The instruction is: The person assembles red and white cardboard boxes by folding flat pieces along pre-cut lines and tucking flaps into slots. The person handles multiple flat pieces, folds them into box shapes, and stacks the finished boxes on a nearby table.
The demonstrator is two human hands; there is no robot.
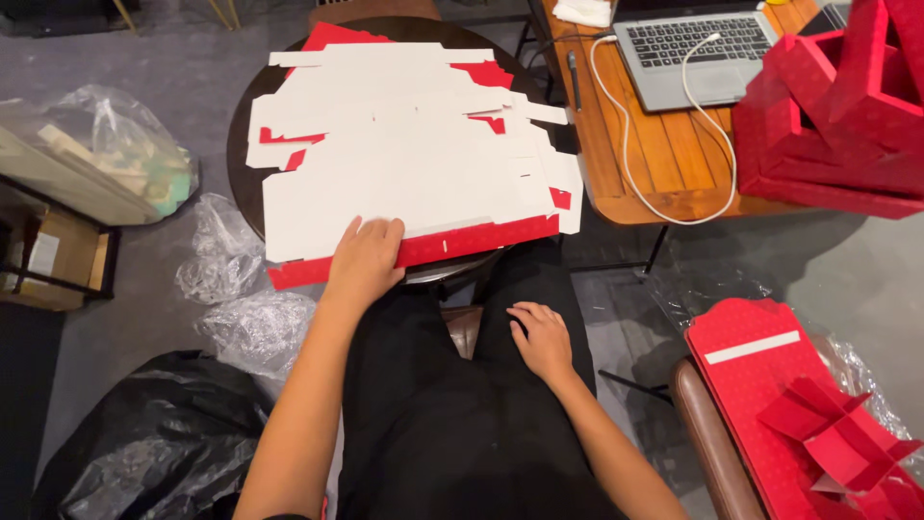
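A stack of flat cardboard box blanks (404, 144), white side up with red edges showing, lies on a small dark round table (243, 135) right in front of the seated person. The stack's long axis runs left to right across the table, tilted slightly so the near red edge rises toward the right; the nearest blank overhangs the table rim toward the person's lap. The left hand (364, 262) rests flat on that near edge, fingers spread over the white face and thumb by the red strip, pressing on it rather than closed around it. The right hand (541, 337) lies loose and empty on the black trouser leg, fingers gently curled, well apart from the stack. To the right stands a wooden table (664, 154) with an open laptop (693, 48) and a white cable (626, 144) looping over its top; folded red boxes (837, 116) pile at its far corner. Lower right, more red blanks (780, 385) lie on a brown seat. On the floor to the left are crumpled clear plastic wrap (231, 289), a black bag (154, 443), and a clear bag of scraps (106, 154), crowding that side.
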